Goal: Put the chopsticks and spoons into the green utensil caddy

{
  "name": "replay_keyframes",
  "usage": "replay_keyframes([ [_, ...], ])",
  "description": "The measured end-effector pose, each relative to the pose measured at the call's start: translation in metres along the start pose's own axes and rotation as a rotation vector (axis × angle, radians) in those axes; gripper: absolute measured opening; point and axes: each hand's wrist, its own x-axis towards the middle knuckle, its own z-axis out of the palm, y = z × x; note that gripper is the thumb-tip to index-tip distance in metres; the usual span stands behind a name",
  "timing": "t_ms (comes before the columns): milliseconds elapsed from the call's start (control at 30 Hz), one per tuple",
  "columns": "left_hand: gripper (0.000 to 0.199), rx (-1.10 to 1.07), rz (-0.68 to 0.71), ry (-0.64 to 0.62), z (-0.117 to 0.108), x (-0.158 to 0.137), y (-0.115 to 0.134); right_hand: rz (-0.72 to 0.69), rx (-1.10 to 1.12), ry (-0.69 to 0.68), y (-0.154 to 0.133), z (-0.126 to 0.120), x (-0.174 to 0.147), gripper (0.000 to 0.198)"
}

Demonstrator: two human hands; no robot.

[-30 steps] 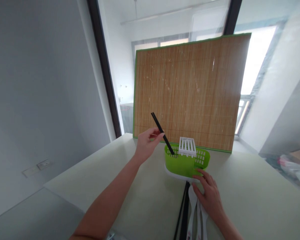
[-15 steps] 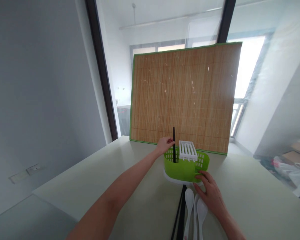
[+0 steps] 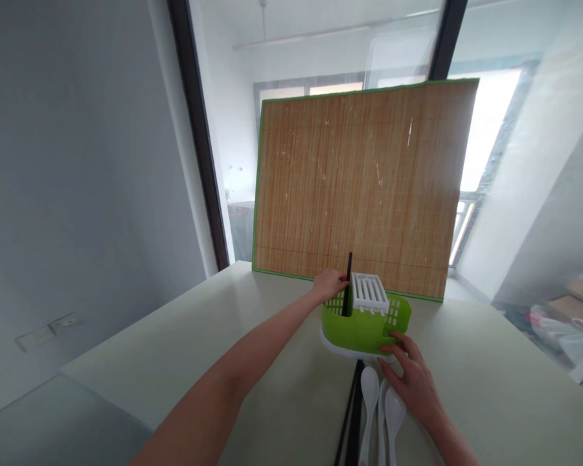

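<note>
The black chopsticks (image 3: 347, 298) have swung from a clear slant, top toward the left a second ago, to nearly upright, and they now stand closer to the white rack (image 3: 369, 292). The left hand (image 3: 328, 283) has gone with them, forward and to the right, while the right hand (image 3: 411, 378) stays at the basket's near right corner.

The chopsticks' long axis runs almost straight up and down, the upper end leaning slightly right. Their lower end is inside the left part of the green basket (image 3: 352, 331), just left of the rack; the basket's front wall hides the tip. The left hand pinches them between thumb and fingers, above the rim.

The right hand's fingers rest at the low cut-out in the basket's front, thumb down by its white base (image 3: 337, 350); I cannot tell whether they grip or only touch.

On the table (image 3: 505, 375) in front of the basket, more black sticks (image 3: 354, 417) and white spoons (image 3: 370, 388) lie lengthwise toward the person. A bamboo mat (image 3: 359, 181) stands behind the basket.
</note>
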Motion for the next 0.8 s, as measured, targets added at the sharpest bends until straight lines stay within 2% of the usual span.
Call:
replay_keyframes([
  [133, 0.024, 0.043, 0.032, 0.027, -0.01, -0.009, 0.003, 0.009, 0.0, -0.011, -0.002, 0.0, -0.001, 0.019],
  [200, 0.028, 0.034, 0.043, 0.13, -0.018, -0.021, 0.003, 0.01, 0.005, -0.007, -0.004, -0.002, 0.0, 0.02],
  [300, 0.025, -0.06, 0.02, 0.331, -0.022, -0.057, 0.005, 0.027, 0.005, 0.037, -0.012, -0.007, 0.001, 0.02],
  [367, 0.022, -0.135, -0.019, 0.343, -0.015, -0.091, 0.006, 0.04, 0.006, 0.086, -0.021, -0.012, 0.002, 0.02],
  [433, 0.018, -0.168, -0.037, 0.235, -0.001, -0.129, 0.008, 0.033, 0.015, 0.12, -0.032, -0.016, 0.001, 0.02],
  [567, 0.014, -0.121, 0.008, -0.101, 0.033, -0.188, 0.016, -0.047, 0.03, 0.084, -0.054, -0.016, -0.003, 0.019],
  [667, 0.028, -0.06, 0.078, -0.273, 0.048, -0.207, 0.02, -0.116, 0.023, 0.018, -0.063, -0.012, -0.006, 0.019],
  [800, 0.034, -0.005, 0.119, -0.348, 0.049, -0.207, 0.015, -0.141, 0.032, -0.048, -0.065, -0.007, -0.007, 0.017],
])
